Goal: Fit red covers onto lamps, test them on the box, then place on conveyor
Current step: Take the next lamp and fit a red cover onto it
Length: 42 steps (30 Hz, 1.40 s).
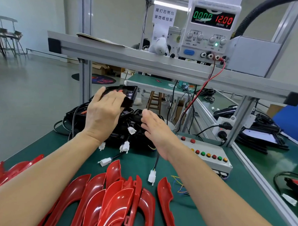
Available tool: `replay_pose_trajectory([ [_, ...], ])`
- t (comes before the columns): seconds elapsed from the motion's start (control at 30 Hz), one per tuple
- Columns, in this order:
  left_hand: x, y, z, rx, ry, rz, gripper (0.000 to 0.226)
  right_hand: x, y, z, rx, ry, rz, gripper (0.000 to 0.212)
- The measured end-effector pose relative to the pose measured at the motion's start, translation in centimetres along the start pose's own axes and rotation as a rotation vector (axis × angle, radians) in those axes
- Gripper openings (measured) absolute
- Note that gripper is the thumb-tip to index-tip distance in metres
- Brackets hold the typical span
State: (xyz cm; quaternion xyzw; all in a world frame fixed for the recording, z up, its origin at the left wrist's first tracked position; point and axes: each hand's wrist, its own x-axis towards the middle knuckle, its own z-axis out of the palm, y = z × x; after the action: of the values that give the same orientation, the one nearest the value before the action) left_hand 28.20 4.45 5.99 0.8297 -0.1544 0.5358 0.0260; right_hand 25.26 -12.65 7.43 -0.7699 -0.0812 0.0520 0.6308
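A power supply (pixel 211 29) stood at the upper right of the frame, showing green and red numbers. A white paper sign (pixel 163 14) hung beside it. A wooden stool (pixel 155 100) stood in the middle, behind the table.

Power supply (pixel 211 29) display: 0.000 CURRENT, 12.00 VOLTAGE; hanging sign (pixel 163 15): 尾灯后壳与装饰框组装.

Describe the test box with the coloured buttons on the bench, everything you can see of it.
The test box is a flat, pale grey case, apparently metal, lying on the green bench mat right of the right hand, which does not touch it. Its top carries two red buttons at the far end and a row of red, green and amber ones nearer. Thin coloured wires trail from its near end. No button looks lit.
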Motion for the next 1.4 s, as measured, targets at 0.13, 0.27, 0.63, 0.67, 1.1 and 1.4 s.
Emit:
replay_pose_trajectory([
  [0.13,-1.3,2.5,-1.1,-0.041,0.142,0.107,0.024,-0.2,-1.0,0.1,0.405,-0.041,0.054,0.05],
  [0.27,-2.8,5.7,-2.1,-0.137,0.186,0.208,0.023,-0.6,-0.8,-0.4,0.652,0.063,0.107,0.025],
  [0.63,-6.6,0.5,-3.4,-0.275,-0.237,-0.285,0.072,-4.5,4.6,-5.7,0.862,0.166,0.078,0.025],
  [0.67,-6.9,0.0,-3.2,-0.257,-0.266,-0.314,0.074,-4.9,4.9,-6.1,0.883,0.156,0.064,0.026],
  [1.1,-7.4,-6.2,1.1,0.023,-0.636,-0.924,0.061,-9.1,7.4,-9.7,0.871,0.132,0.023,0.029],
  [1.4,-6.3,-9.8,3.5,-0.279,-0.325,-1.008,0.048,-10.8,8.6,-10.4,0.766,0.177,0.06,0.028],
])
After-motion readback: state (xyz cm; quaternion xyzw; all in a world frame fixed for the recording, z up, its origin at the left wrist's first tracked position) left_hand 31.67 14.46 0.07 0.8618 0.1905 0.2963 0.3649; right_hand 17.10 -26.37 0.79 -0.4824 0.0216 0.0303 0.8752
